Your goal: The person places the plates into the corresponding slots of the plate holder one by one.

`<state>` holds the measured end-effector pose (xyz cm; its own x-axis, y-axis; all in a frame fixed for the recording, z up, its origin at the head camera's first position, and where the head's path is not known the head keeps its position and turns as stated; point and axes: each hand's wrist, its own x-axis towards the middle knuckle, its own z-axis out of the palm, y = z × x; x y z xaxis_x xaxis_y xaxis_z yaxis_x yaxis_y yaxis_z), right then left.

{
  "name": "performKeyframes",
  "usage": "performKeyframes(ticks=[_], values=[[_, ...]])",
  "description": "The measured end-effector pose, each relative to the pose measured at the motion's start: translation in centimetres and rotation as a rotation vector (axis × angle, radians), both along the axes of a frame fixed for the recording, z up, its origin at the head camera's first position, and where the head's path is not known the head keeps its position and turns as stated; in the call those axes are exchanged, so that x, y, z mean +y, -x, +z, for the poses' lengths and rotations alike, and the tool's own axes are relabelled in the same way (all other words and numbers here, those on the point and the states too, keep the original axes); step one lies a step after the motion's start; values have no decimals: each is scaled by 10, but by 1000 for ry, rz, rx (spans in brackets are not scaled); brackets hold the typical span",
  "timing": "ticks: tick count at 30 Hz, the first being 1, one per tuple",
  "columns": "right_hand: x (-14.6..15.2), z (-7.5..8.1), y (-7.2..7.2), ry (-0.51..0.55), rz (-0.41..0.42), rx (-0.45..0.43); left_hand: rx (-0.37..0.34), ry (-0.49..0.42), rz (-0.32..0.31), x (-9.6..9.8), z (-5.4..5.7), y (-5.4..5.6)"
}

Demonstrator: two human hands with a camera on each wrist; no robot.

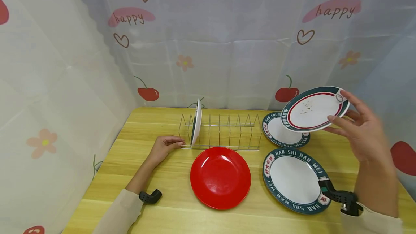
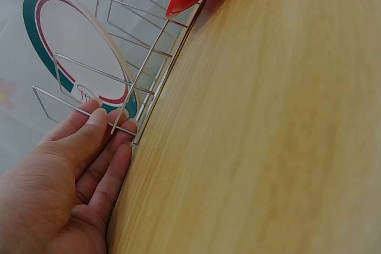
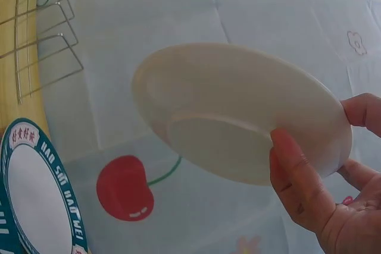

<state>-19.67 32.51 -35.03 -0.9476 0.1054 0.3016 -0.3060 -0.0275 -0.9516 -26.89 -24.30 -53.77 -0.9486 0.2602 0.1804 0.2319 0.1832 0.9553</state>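
My right hand (image 1: 360,129) grips a white plate (image 1: 315,109) with a dark green rim and red ring by its right edge, tilted in the air above the table. Its plain white underside (image 3: 238,117) faces the right wrist camera, fingers spread beneath. At the rack's left end, my left hand (image 2: 71,176) pinches the wire of a metal dish rack (image 1: 227,146). One similar green-rimmed plate (image 2: 77,40) stands upright in that rack near its left end, just beyond the left fingertips.
A red plate (image 1: 220,178) lies in front of the rack. To its right lies a large green-rimmed plate (image 1: 295,180) with lettering, and behind that a smaller lettered plate (image 1: 282,131), partly under the held plate in the head view. A printed curtain (image 1: 211,64) hangs behind the table.
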Motion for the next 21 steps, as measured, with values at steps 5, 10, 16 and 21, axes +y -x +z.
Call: performKeyframes(ticks=[5, 10, 16, 21], values=[[-16, 5, -2, 36, 83, 23, -9, 7, 1, 2, 4, -2], [-33, 7, -2, 31, 127, 41, -6, 5, 9, 1, 6, -5], [-51, 9, -6, -4, 159, 50, 7, 8, 9, 0, 1, -2], [-67, 12, -9, -26, 210, 51, 20, 5, 4, 1, 2, -1]])
